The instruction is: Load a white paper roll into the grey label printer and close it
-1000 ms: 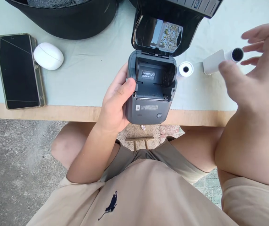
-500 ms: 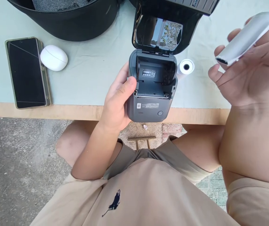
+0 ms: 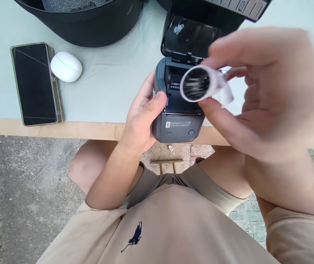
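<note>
The right hand (image 3: 278,88) pinches a white roll (image 3: 213,82) between thumb and forefinger, its other fingers curled behind. Half a second ago that roll was out at two o'clock, above the open palm; now it is turned end-on in front of the grey printer (image 3: 177,127), overlapping the right part of the open compartment (image 3: 177,101). Roll and compartment are thus brought together, though the roll looks held in front rather than seated. Its end shows a round pale rim about a dark, streaked hollow; a loose pale flap shows at its four o'clock, blurred.

The left hand (image 3: 137,124) stays wrapped round the printer's nine o'clock side, thumb pressed on the compartment's edge. The body is matte, boxy plastic with rounded corners. At its twelve o'clock stands the hinged lid (image 3: 187,42), glossy and black.

Farther out, at eleven o'clock, sits a soft black zipped case (image 3: 102,33). At nine o'clock a smooth white egg-shaped object (image 3: 66,66) lies against a flat, glassy phone (image 3: 34,84) on pale, lightly creased cloth (image 3: 104,88).
</note>
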`<state>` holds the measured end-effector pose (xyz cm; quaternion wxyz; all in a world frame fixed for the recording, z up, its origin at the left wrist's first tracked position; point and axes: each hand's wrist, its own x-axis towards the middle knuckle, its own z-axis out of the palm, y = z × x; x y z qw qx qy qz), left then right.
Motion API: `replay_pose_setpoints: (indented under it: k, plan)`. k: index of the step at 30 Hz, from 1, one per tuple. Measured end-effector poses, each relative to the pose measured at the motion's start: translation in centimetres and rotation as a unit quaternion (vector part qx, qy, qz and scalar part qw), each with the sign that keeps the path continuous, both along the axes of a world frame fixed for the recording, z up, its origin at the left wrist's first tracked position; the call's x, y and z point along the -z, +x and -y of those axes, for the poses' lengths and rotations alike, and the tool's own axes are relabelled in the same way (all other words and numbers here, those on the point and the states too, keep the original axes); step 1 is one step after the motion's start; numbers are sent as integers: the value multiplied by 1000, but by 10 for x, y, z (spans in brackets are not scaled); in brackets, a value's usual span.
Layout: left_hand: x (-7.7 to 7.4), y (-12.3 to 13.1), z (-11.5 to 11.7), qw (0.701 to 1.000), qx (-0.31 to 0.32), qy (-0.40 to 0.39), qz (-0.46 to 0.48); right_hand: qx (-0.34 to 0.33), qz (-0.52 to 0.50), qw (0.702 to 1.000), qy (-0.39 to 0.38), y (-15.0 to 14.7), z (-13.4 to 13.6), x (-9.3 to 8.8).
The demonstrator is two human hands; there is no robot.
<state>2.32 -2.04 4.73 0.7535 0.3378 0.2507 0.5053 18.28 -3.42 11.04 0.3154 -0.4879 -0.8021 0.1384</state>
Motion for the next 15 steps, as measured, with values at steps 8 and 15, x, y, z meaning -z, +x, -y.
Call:
replay_pose_setpoints:
  k: [8, 15]
  plan:
    - [0, -3, 3, 1000, 6, -24, 12, 59, 169, 984, 16, -4, -6, 5]
    - [11, -3, -1, 1000, 6, 3, 21, 26, 123, 991, 48, -4, -13, 10]
